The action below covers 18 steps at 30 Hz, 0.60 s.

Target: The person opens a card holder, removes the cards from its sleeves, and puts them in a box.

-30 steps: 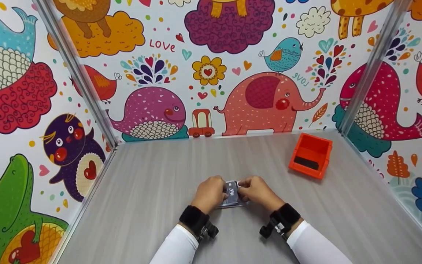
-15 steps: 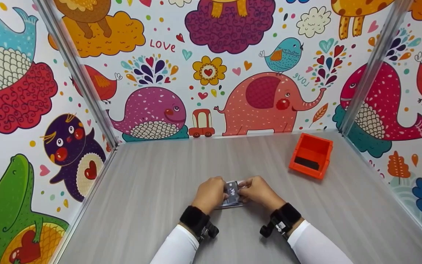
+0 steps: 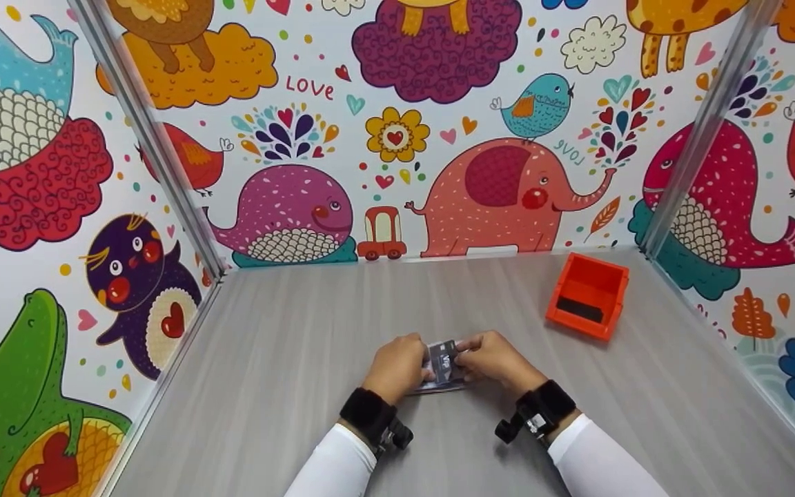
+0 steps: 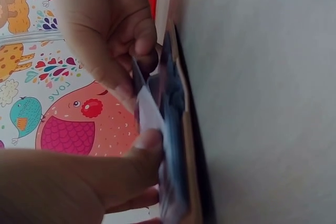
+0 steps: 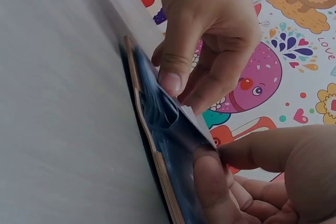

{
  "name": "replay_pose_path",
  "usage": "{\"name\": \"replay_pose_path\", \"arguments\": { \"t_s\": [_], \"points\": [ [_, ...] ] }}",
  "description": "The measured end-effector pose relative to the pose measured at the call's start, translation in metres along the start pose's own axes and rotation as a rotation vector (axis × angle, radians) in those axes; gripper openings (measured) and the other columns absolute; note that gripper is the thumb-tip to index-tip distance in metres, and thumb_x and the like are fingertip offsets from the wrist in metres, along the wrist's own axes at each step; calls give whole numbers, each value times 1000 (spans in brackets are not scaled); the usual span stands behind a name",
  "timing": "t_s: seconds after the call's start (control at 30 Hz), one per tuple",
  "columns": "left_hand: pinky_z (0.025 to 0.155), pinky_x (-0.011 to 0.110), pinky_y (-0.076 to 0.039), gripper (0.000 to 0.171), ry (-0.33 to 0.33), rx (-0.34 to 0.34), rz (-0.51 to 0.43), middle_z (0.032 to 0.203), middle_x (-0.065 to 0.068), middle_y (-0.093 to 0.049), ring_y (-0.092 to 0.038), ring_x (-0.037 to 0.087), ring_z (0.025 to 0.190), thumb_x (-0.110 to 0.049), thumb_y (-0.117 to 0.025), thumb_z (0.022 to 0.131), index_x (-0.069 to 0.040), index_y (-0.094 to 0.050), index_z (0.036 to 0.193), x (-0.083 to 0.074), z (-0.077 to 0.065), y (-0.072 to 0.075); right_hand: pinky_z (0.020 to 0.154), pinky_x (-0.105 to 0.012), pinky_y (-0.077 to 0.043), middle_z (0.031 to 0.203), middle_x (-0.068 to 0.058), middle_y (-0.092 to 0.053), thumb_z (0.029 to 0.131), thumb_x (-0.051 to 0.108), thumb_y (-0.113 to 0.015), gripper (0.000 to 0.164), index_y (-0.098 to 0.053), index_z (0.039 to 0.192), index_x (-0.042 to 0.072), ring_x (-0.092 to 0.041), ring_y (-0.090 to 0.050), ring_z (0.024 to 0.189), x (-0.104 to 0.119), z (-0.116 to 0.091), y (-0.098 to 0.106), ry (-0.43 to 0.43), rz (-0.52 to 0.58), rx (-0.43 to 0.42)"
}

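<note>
The grey, wood-grained tabletop (image 3: 287, 345) bore an orange bin (image 3: 593, 284) toward its far right corner and a flat wallet-like holder (image 5: 170, 167) near its middle.

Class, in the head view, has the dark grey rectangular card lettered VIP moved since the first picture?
Yes: the card has shifted slightly right, towards the open orange plastic bin, which has stayed put.

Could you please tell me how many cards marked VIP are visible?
1. The VIP card is between the left hand and the right hand, which pinches its edge, over the brown-edged holder. More may be hidden by the hands or inside the holder.
</note>
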<state>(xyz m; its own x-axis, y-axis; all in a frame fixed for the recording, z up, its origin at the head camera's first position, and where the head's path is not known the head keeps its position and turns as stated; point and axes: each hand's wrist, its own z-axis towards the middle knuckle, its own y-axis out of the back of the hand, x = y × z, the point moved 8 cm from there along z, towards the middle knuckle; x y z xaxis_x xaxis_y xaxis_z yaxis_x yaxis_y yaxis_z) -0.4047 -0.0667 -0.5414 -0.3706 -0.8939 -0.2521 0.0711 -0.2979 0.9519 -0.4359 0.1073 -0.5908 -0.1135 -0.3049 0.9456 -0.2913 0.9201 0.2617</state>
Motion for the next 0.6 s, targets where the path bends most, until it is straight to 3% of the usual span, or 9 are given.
{"name": "replay_pose_path", "arguments": {
  "t_s": [0.27, 0.6],
  "points": [
    [77, 41, -61, 29, 5, 10, 21, 92, 0, -70, -71, 21, 84, -30, -102, 84, -11, -80, 84, -3, -1, 1, 62, -23, -62, 70, 4, -56, 96, 2, -69, 15, -77, 107, -5, -6, -57, 62, -6, 2, -12, -31, 140, 96],
    [75, 42, -61, 31, -10, 0, 33, 91, 1, -70, -71, 23, 84, -30, -102, 82, -12, -76, 80, -4, -1, 2, 61, -23, -62, 76, 2, -63, 101, 5, -73, 11, -79, 106, -4, -9, -63, 65, -8, 4, -13, -36, 135, 35]
  ]
}}
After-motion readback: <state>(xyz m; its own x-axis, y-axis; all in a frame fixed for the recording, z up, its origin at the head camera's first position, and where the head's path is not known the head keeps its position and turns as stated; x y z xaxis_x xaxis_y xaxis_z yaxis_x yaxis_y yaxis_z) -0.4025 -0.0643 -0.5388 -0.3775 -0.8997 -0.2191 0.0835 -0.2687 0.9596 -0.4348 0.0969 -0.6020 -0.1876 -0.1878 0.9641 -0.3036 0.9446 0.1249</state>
